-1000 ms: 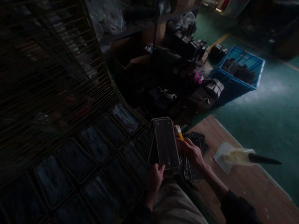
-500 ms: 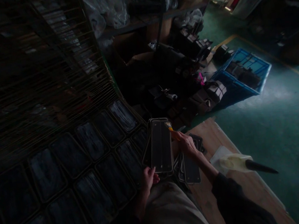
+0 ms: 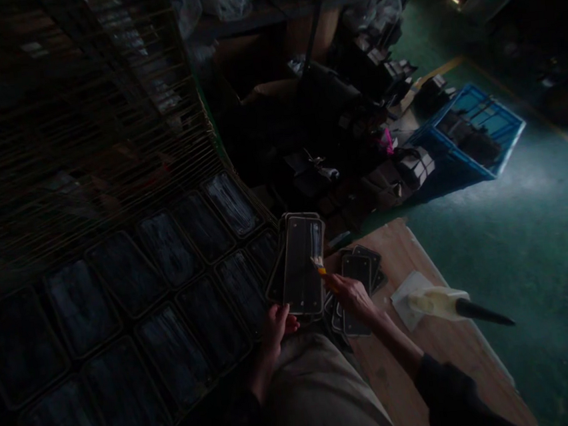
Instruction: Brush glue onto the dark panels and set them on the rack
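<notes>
My right hand (image 3: 351, 295) is closed round the orange handle of a small paintbrush (image 3: 321, 269). Its bristles rest on a dark rectangular panel (image 3: 299, 265) with a pale rim and small holes near the corners. A whitish wet streak runs along the panel's upper right side. At the panel's lower left corner, my left hand (image 3: 277, 322) grips the edge between thumb and fingers. Beneath this panel lies at least one more like it, slightly turned. A loose pile of similar panels (image 3: 358, 313) lies beside my right hand on a wooden board.
Rows of streaked panels (image 3: 171, 344) cover the surface at left, below a wire rack (image 3: 106, 136). On the wooden board (image 3: 428, 353) stands a pale bottle with a long dark nozzle (image 3: 454, 306). A blue crate (image 3: 503, 145) and dark bundled parts (image 3: 378, 97) are on the green floor.
The brush has moved down the panel's right side toward me, and a whitish streak now shows behind it. My left hand keeps its grip on the corner. The view has shifted slightly.
</notes>
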`<state>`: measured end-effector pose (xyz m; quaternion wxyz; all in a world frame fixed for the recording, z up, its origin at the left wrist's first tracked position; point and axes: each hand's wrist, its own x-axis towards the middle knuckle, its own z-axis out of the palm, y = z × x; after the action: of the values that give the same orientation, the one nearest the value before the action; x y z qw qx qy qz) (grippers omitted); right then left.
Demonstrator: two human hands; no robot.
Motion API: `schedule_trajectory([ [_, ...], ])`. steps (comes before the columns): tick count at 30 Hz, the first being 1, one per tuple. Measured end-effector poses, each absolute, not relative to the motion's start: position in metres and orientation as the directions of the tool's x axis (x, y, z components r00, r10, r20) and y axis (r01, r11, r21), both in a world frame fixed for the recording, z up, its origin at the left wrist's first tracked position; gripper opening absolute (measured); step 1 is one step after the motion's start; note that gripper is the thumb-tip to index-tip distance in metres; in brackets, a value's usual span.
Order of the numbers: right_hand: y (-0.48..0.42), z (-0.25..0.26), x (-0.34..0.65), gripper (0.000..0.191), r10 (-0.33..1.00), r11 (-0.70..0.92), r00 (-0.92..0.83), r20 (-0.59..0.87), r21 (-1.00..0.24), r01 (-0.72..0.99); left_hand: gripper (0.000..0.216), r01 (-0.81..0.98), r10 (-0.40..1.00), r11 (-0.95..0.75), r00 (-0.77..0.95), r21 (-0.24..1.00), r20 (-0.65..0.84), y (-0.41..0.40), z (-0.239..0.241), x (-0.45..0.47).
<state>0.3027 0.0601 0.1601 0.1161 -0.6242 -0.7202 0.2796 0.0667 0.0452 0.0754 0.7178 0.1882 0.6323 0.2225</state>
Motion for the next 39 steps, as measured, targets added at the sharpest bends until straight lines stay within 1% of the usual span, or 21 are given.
schedule_trajectory([
  [5, 0.014, 0.174, 0.283, 0.028, 0.906, -0.024, -0.248, -0.343, -0.626, 0.779, 0.043, -0.085, 0.536, 0.844, 0.103, 0.529, -0.838, 0.046, 0.072, 0.066],
  [8, 0.016, 0.18, 0.282, 0.028, 0.857, -0.12, -0.299, -0.419, -0.728, 0.675, 0.046, -0.081, 0.547, 0.837, 0.103, 0.542, -0.831, 0.047, 0.071, 0.066],
  [10, 0.031, 0.179, 0.288, 0.029, 0.84, -0.154, -0.324, -0.435, -0.764, 0.626, 0.048, -0.068, 0.551, 0.834, 0.11, 0.547, -0.827, 0.047, 0.071, 0.065],
  [12, 0.054, 0.175, 0.298, 0.03, 0.856, -0.136, -0.315, -0.409, -0.767, 0.627, 0.049, -0.047, 0.564, 0.825, 0.111, 0.563, -0.818, 0.047, 0.071, 0.065],
  [15, 0.095, 0.169, 0.313, 0.032, 0.925, -0.067, -0.247, -0.289, -0.764, 0.642, 0.052, -0.017, 0.596, 0.802, 0.11, 0.598, -0.796, 0.047, 0.068, 0.064],
  [18, 0.133, 0.172, 0.321, 0.032, 0.982, 0.02, -0.144, -0.121, -0.694, 0.72, 0.055, -0.01, 0.599, 0.798, 0.114, 0.602, -0.792, 0.048, 0.065, 0.064],
  [20, 0.153, 0.175, 0.322, 0.031, 0.993, 0.052, -0.107, -0.047, -0.638, 0.769, 0.056, -0.008, 0.598, 0.799, 0.11, 0.601, -0.794, 0.048, 0.064, 0.064],
  [24, 0.168, 0.172, 0.313, 0.028, 0.994, 0.066, -0.107, -0.032, -0.602, 0.796, 0.055, -0.015, 0.602, 0.797, 0.096, 0.603, -0.793, 0.047, 0.067, 0.065],
  [28, 0.137, 0.159, 0.298, 0.027, 0.974, 0.135, -0.215, -0.072, -0.58, 0.803, 0.052, -0.022, 0.607, 0.794, 0.092, 0.608, -0.789, 0.047, 0.07, 0.066],
  [31, 0.088, 0.157, 0.286, 0.026, 0.936, 0.152, -0.306, -0.172, -0.587, 0.795, 0.052, -0.029, 0.596, 0.802, 0.096, 0.596, -0.797, 0.048, 0.071, 0.065],
  [35, 0.04, 0.168, 0.275, 0.024, 0.874, 0.037, -0.35, -0.338, -0.672, 0.74, 0.051, -0.028, 0.583, 0.812, 0.097, 0.583, -0.807, 0.048, 0.071, 0.063],
  [37, 0.038, 0.173, 0.272, 0.024, 0.849, -0.056, -0.352, -0.393, -0.731, 0.681, 0.051, -0.028, 0.58, 0.813, 0.109, 0.581, -0.807, 0.048, 0.07, 0.062],
  [39, 0.051, 0.172, 0.273, 0.027, 0.825, -0.134, -0.379, -0.42, -0.796, 0.59, 0.051, -0.03, 0.579, 0.814, 0.129, 0.58, -0.805, 0.048, 0.069, 0.061],
])
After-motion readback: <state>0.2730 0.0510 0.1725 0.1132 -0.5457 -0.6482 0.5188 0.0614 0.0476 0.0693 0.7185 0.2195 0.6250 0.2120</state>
